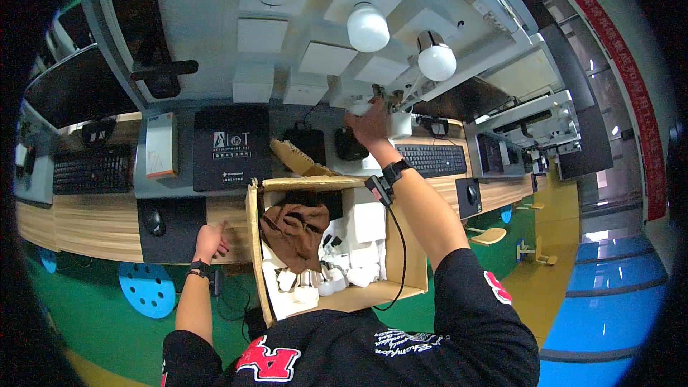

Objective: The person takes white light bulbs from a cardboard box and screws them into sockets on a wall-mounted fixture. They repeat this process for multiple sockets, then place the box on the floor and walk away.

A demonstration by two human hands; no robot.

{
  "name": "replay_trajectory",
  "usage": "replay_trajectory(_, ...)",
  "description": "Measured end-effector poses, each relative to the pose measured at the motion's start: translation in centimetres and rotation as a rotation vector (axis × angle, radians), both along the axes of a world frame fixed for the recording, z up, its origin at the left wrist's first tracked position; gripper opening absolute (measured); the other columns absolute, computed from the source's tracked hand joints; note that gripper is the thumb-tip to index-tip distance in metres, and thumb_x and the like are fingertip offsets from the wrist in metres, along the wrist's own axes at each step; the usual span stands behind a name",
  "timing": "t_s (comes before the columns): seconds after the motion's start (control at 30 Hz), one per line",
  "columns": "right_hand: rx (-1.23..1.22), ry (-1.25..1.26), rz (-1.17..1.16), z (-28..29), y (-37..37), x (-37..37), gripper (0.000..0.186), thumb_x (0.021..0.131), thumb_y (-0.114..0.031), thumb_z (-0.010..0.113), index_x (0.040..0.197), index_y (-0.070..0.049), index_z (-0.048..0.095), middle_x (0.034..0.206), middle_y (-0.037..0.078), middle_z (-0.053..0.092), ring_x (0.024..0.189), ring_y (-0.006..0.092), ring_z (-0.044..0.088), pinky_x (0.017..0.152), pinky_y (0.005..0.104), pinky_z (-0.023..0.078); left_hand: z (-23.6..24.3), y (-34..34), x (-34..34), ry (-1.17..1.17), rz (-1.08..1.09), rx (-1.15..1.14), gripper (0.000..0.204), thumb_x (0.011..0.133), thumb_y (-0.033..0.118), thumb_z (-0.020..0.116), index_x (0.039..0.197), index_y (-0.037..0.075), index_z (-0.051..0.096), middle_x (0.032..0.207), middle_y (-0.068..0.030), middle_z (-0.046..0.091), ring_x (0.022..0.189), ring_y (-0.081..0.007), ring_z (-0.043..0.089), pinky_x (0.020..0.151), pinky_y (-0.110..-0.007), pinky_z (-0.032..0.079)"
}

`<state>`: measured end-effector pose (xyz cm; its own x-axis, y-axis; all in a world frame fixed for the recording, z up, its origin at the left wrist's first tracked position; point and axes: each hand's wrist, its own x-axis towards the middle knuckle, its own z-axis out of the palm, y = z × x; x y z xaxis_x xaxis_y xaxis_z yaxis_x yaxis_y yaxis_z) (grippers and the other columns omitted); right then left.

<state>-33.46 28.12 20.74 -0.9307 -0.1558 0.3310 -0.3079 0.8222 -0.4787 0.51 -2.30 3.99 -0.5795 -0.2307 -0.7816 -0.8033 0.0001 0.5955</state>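
Note:
My right hand (369,125) reaches up to the lower part of the grey upright panel (208,36). Its fingers are closed beside a small white piece (358,107), though what lies in the grip is hidden. Above it, two white bulbs, one (368,27) and another (436,62), stick out from the panel. My left hand (211,242) rests at the desk's front edge, fingers loosely apart and holding nothing. In front of me stands an open cardboard box (255,258) with a brown cloth (297,233), several white bulbs (330,281) and white boxes inside.
Left of the box, a mouse (153,221) lies on a black mat (175,233). Behind are a black box (229,150), a white carton (161,145) and a keyboard (89,170). Another keyboard (433,160) sits to the right. A blue stool (147,290) stands below the desk.

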Motion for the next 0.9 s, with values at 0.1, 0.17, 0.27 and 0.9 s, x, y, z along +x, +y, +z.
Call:
replay_trajectory(0.1, -0.107, -0.089, -0.057, -1.2, 2.2, -1.4, 0.059, 0.069, -0.028, 0.071, 0.109, 0.005, 0.043, 0.102, 0.020, 0.054, 0.091, 0.0333, 0.056, 0.078, 0.0398, 0.048, 0.1, 0.6, -0.7, 0.036, -0.023, -0.002, 0.060, 0.089, 0.046, 0.046, 0.058, -0.005, 0.056, 0.054, -0.0160, 0.060, 0.037, -0.0193, 0.055, 0.032, -0.028, 0.038)
replay_trajectory(0.17, -0.766, -0.644, -0.046, -0.3, 1.0, -1.4, 0.043, 0.076, -0.026, 0.067, 0.103, 0.000, 0.046, 0.095, 0.014, 0.056, 0.084, 0.0258, 0.058, 0.072, 0.0340, 0.052, 0.1, 0.3, -0.4, 0.048, -0.011, -0.015, 0.060, 0.089, 0.045, 0.046, 0.059, -0.005, 0.056, 0.054, -0.0162, 0.060, 0.037, -0.0193, 0.055, 0.031, -0.028, 0.038)
replay_trajectory(0.27, -1.098, -0.755, -0.009, 0.4, 0.6, 0.0, 0.028, 0.081, -0.021, 0.062, 0.098, -0.003, 0.049, 0.089, 0.011, 0.056, 0.080, 0.0205, 0.059, 0.069, 0.0288, 0.053, -0.3, 0.1, 0.1, -0.007, 0.021, 0.012, 0.059, 0.089, 0.044, 0.046, 0.059, -0.006, 0.056, 0.055, -0.0167, 0.061, 0.037, -0.0192, 0.055, 0.031, -0.028, 0.037)
replay_trajectory(0.9, -1.426, -1.022, -0.096, 0.9, -0.3, -0.7, 0.018, 0.084, -0.024, 0.056, 0.087, -0.010, 0.045, 0.062, 0.007, 0.049, 0.052, 0.0182, 0.052, 0.047, 0.0313, 0.048, 0.3, -0.1, 0.3, 0.046, 0.020, 0.039, 0.053, 0.090, 0.041, 0.046, 0.062, -0.003, 0.055, 0.055, -0.0160, 0.060, 0.038, -0.0202, 0.056, 0.030, -0.029, 0.036)
